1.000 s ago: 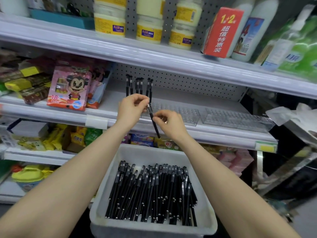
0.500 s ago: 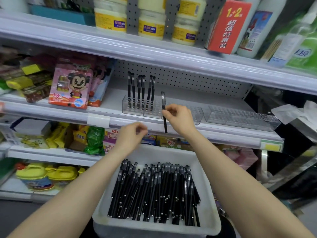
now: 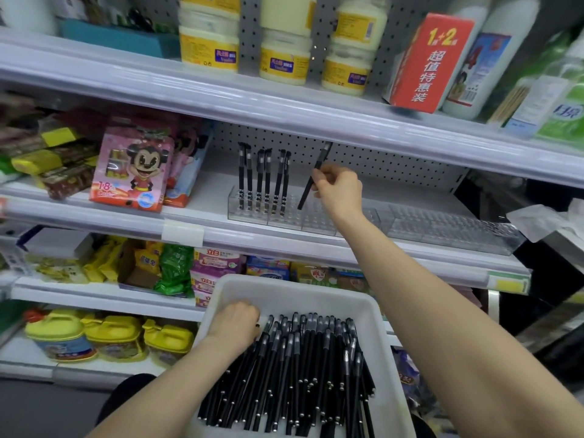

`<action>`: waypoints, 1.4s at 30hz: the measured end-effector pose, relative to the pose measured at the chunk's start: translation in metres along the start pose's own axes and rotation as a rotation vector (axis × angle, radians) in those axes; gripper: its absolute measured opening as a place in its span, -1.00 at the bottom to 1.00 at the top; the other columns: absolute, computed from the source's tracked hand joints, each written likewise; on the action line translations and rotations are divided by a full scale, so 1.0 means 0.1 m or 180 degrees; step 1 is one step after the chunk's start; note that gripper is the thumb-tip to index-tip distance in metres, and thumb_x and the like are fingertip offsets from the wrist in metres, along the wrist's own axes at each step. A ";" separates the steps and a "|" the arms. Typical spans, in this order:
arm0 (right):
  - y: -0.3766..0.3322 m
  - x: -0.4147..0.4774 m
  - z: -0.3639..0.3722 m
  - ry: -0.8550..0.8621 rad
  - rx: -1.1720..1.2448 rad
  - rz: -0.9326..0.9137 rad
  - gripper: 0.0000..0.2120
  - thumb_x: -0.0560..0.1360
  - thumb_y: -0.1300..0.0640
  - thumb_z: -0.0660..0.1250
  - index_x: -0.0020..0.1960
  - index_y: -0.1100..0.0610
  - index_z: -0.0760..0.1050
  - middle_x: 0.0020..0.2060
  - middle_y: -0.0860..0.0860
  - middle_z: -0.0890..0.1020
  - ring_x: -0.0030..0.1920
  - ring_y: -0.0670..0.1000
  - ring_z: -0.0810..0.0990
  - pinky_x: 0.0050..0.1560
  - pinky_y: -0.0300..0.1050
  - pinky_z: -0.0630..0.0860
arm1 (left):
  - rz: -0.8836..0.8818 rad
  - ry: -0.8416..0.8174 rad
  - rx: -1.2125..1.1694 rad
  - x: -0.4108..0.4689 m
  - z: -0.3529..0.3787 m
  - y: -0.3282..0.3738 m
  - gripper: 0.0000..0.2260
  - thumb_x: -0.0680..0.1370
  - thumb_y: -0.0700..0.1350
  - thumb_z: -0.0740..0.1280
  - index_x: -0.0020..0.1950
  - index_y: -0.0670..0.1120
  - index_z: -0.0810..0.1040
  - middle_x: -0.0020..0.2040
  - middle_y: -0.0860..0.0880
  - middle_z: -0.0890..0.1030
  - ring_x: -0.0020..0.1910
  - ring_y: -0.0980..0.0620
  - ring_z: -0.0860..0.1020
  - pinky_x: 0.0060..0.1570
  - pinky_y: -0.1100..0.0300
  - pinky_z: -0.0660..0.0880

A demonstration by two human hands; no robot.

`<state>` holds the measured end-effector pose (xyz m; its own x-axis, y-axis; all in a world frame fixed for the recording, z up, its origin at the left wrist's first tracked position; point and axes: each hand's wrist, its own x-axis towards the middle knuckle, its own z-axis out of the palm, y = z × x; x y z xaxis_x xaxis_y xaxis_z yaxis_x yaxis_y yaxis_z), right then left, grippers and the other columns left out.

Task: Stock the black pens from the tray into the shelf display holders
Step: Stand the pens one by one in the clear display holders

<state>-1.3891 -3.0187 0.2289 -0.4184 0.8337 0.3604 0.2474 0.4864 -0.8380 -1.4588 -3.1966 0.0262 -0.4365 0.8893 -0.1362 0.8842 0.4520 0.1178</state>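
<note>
Shop shelving, middle shelf point(image 3: 202, 197), clear display holder point(image 3: 252, 213) as our landmark. Right hand point(image 3: 339, 188) pinches one black pen point(image 3: 313, 177), tilted, tip low over the holder's empty holes, right of six upright pens point(image 3: 264, 180). Straighten it first, then drop. Below the holder, left hand point(image 3: 235, 320), curled, reaches into the tray point(image 3: 284, 295) of slim, glossy pens; grip unclear.

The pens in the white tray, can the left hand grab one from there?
Probably yes. The left hand is already inside the white tray, at the top ends of the pens, with nothing covering them.
</note>
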 end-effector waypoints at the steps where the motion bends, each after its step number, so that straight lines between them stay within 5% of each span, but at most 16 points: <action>1: -0.01 0.02 0.04 0.0032 0.0030 -0.0002 -0.78 0.59 0.11 0.31 0.17 0.18 0.58 -0.19 0.03 0.67 -0.13 0.05 0.68 0.08 -0.01 0.61 | 0.0015 -0.0021 0.0037 0.01 0.02 0.00 -0.78 0.56 -0.01 0.34 0.13 -0.08 0.59 0.11 -0.08 0.57 0.09 -0.09 0.56 0.06 0.07 0.49; 13: -0.05 0.16 0.28 0.0162 0.0039 -0.0008 -0.80 0.59 0.10 0.31 0.17 0.14 0.58 -0.06 0.12 0.67 0.06 0.15 0.61 0.17 0.06 0.54 | -0.0053 -0.0056 -0.0102 0.04 0.06 0.01 -0.83 0.57 -0.11 0.28 0.12 -0.05 0.60 0.07 -0.10 0.64 0.06 -0.10 0.60 0.02 0.05 0.53; 18: -0.03 0.17 0.29 0.0054 -0.0459 -0.0200 -0.76 0.61 0.09 0.28 0.22 0.17 0.56 -0.03 0.12 0.68 -0.05 0.10 0.64 0.10 0.02 0.57 | -0.0118 0.0006 -0.0317 0.04 0.06 0.01 -0.82 0.57 -0.17 0.27 0.13 -0.03 0.59 0.07 -0.08 0.64 0.06 -0.07 0.60 -0.01 0.08 0.51; 23: 0.10 0.10 0.31 -0.0213 -0.0731 -0.0054 -0.75 0.59 0.11 0.32 0.21 0.20 0.59 0.02 0.13 0.67 0.03 0.09 0.59 0.14 -0.10 0.50 | -0.0178 0.0046 -0.0769 0.06 0.06 0.01 -0.84 0.56 -0.19 0.29 0.05 0.03 0.59 0.05 -0.03 0.65 0.04 -0.03 0.60 0.01 0.14 0.50; 33: 0.21 0.07 0.36 -0.0229 -0.0613 0.0129 -0.72 0.57 0.06 0.35 0.22 0.18 0.59 0.06 0.12 0.67 0.07 0.12 0.62 0.22 -0.04 0.51 | -0.0350 0.0211 -0.1593 0.08 -0.01 0.01 -0.72 0.54 -0.09 0.34 0.25 0.00 0.51 0.13 0.00 0.63 0.11 0.00 0.58 0.11 0.16 0.50; 42: 0.27 0.00 0.30 -0.0255 -0.0919 -0.0148 -0.70 0.58 0.14 0.32 0.30 0.12 0.55 0.04 0.08 0.66 0.01 0.06 0.61 0.10 -0.11 0.53 | -0.0332 0.0283 -0.2681 0.12 -0.37 -0.08 -0.84 0.51 -0.03 0.43 0.07 0.00 0.64 -0.01 0.08 0.64 -0.01 0.11 0.57 0.14 0.16 0.49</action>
<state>-1.4089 -3.0139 0.1943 -0.4999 0.7911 0.3526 0.4599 0.5874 -0.6659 -1.4776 -3.1869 0.0598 -0.5514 0.8265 -0.1133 0.4356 0.4011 0.8059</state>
